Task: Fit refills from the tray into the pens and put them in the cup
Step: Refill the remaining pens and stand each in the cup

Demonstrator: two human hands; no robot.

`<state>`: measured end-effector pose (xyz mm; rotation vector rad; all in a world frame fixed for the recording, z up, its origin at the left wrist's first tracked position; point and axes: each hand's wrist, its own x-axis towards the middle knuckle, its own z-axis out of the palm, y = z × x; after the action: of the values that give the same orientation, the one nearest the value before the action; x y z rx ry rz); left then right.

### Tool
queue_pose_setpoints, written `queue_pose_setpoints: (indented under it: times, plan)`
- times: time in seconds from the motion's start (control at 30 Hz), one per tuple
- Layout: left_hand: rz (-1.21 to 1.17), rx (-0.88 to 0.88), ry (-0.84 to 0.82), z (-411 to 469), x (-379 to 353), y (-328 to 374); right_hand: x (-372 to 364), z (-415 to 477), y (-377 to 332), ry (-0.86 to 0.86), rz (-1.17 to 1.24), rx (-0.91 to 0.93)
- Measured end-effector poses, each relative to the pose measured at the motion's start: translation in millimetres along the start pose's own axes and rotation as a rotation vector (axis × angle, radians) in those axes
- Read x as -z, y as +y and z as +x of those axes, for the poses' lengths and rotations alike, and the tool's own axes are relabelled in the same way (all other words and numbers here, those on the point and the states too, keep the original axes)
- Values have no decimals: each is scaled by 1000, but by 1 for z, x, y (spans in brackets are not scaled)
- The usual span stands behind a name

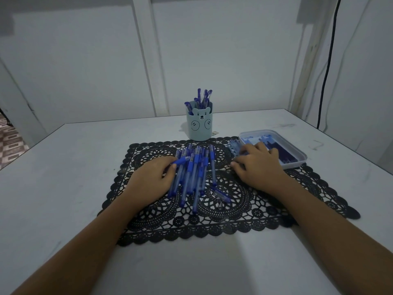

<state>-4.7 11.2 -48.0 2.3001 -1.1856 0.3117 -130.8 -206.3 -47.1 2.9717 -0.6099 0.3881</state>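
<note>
2 hands working: left hand (153,177) fingers (168,161) pinch a pen (181,160) atop the pile (198,173); right hand (260,165) fingers (247,148) cover refills (234,145) beside the tray (298,153), grip unclear. Cup (200,126) stands beyond them. Careless tug could scatter pens.

**Setting.** A white table (63,177) stood against pale grey-white walls (74,71), which met in a corner at the right. A white upright post (150,60) ran down the rear wall to the table's far edge. A black cable (327,71) hung down the right-hand wall. A black lace mat (265,209) covered the middle of the tabletop. At the far left, beyond the table's edge, a strip of patterned floor (10,143) showed. The light was dim and bluish, casting soft shadows.
</note>
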Motion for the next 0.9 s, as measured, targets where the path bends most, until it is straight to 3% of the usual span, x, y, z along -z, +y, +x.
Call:
queue_pose_setpoints:
  times: [0.1, 0.23, 0.43, 0.9]
  plan:
    - [-4, -8, 1, 0, 0, -1, 3, 2, 5, 68, 142, -39]
    - [-17, -3, 5, 1, 0, -1, 1, 16, 30, 247, 228, -251]
    - [-16, -13, 3, 0, 0, 0, -4, 24, 55, -17, 194, -410]
    - [1, -5, -19, 0, -1, 0, -7, 36, 59, -109, 225, -440]
